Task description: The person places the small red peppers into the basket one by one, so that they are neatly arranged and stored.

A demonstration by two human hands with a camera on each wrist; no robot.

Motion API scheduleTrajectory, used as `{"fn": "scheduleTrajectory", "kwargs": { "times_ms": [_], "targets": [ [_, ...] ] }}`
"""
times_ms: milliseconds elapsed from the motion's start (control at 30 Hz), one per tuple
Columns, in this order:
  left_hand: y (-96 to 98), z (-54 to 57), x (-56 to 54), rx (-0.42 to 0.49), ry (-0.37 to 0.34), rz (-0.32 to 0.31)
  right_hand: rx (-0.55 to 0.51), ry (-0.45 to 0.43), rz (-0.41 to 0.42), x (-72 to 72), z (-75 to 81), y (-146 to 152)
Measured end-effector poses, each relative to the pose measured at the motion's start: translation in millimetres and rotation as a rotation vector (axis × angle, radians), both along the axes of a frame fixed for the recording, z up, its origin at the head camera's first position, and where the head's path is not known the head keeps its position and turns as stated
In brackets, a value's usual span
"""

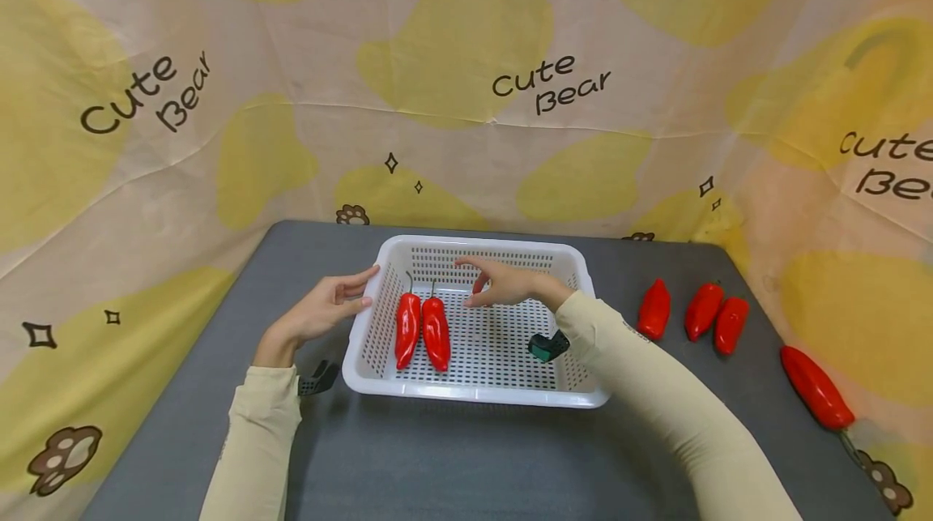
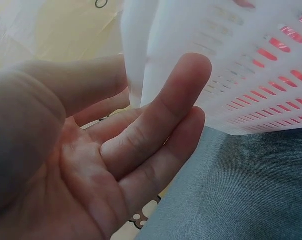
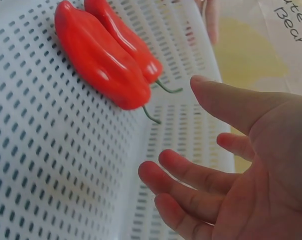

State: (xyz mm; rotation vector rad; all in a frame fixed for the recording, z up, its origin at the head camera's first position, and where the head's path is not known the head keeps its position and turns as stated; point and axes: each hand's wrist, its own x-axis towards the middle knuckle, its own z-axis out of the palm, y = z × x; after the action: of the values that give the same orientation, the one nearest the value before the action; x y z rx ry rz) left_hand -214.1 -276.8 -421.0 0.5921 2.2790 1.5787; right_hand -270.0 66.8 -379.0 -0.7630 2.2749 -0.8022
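Observation:
Two red peppers (image 1: 421, 333) with green stems lie side by side in the left part of a white perforated plastic basket (image 1: 474, 393). My left hand (image 1: 321, 310) touches the basket's left rim with straight fingers; in the left wrist view, the fingers (image 2: 161, 115) lie against the outer wall. Over the middle of the basket hovers my right hand (image 1: 503, 282), to the right of the peppers. In the right wrist view, its thumb and fingers (image 3: 191, 195) are spread apart with nothing between them, near the pepper stems.
On the grey table (image 1: 481, 456), right of the basket, lie a red pepper (image 1: 654, 310) and a pair of red peppers (image 1: 703, 310). Another long red pepper (image 1: 816, 387) lies at the table's right edge. A patterned yellow cloth (image 1: 452, 43) hangs behind.

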Motion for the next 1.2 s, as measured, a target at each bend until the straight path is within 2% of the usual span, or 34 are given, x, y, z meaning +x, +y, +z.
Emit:
{"fn": "scheduleTrajectory", "kwargs": {
  "times_ms": [300,600,933,1200],
  "targets": [
    [1.3,2.0,1.6,-0.071,0.015,0.038,-0.020,0.072,-0.013,-0.7,16.0,29],
    [1.0,1.1,1.2,-0.039,0.023,0.023,-0.064,0.103,-0.052,4.6,37.4,62],
    [1.8,4.0,4.8,-0.077,0.008,0.047,-0.119,0.188,-0.054,5.9,54.0,98],
    [2.0,0.7,1.0,0.007,0.007,0.002,-0.129,0.173,-0.087,5.0,59.4,132]
  ]
}}
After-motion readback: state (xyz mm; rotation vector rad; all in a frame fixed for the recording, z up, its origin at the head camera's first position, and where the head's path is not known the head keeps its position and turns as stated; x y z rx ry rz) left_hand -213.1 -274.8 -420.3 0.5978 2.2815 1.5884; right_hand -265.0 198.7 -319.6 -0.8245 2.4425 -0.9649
